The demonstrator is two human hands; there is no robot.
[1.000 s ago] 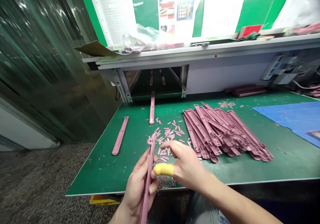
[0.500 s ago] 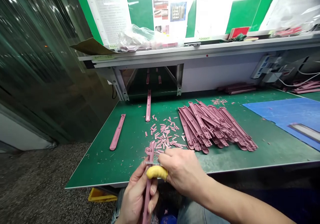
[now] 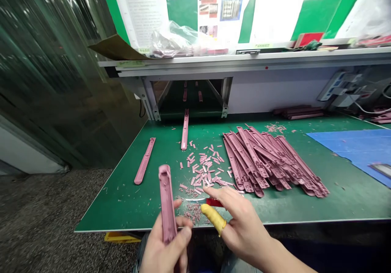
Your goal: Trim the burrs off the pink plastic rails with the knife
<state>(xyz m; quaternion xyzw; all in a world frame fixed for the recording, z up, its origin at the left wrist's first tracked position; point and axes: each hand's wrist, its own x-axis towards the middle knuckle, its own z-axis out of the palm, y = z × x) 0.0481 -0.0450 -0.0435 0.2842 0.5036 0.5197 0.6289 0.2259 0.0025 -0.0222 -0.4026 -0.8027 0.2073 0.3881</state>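
Observation:
My left hand (image 3: 166,246) is closed around a long pink plastic strip (image 3: 168,208), held upright with its hollow, ribbed side facing me. To its right, my right hand (image 3: 238,218) grips a red-handled knife (image 3: 214,202) whose thin blade points left, apart from the strip. A yellow finger cot (image 3: 214,219) covers the right thumb. Below and beyond the blade lie small pink shavings (image 3: 193,212) and many cut-off pink pieces (image 3: 207,169) on the green tabletop (image 3: 122,199).
A heap of pink strips (image 3: 271,159) lies right of the scraps. Single strips lie at the left (image 3: 145,161) and before the conveyor opening (image 3: 185,129). A blue sheet (image 3: 351,145) covers the right side. A shelf (image 3: 198,63) with plastic bags (image 3: 174,39) spans the back.
The strip in my left hand has been turned and raised, showing its hollow side. My right hand has moved right with the knife, away from the strip. The camera view has shifted slightly.

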